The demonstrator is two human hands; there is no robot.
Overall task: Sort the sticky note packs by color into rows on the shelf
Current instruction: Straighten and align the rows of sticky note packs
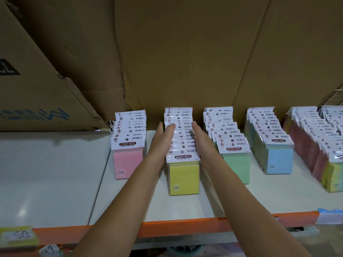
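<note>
Two bare arms reached in from the bottom, over the orange edge of the white shelf. The left hand lay flat against the left side of the yellow row. The right hand lay flat against its right side. On both hands the fingers were straight and close together, not curled round any pack. The left fingertips touched the white cards on top of the row.

The yellow row stood in the middle of the shelf. It ran from the big cardboard boxes at the back toward the front. The pink row stood to its left and the green row just beside it on the right. The blue row came after that. Far to the right was a mixed bunch with red and yellow packs together, so I think the sorting was not done.

It looked like the hands were squeezing the yellow row to make it straight. A few things could go wrong. If the hands pushed too hard, packs in the middle could pop up or tip over. The right hand sat in the thin gap next to the green row, so it could bump those packs crooked. The packs leaned on each other, so one slip could knock many down.
</note>
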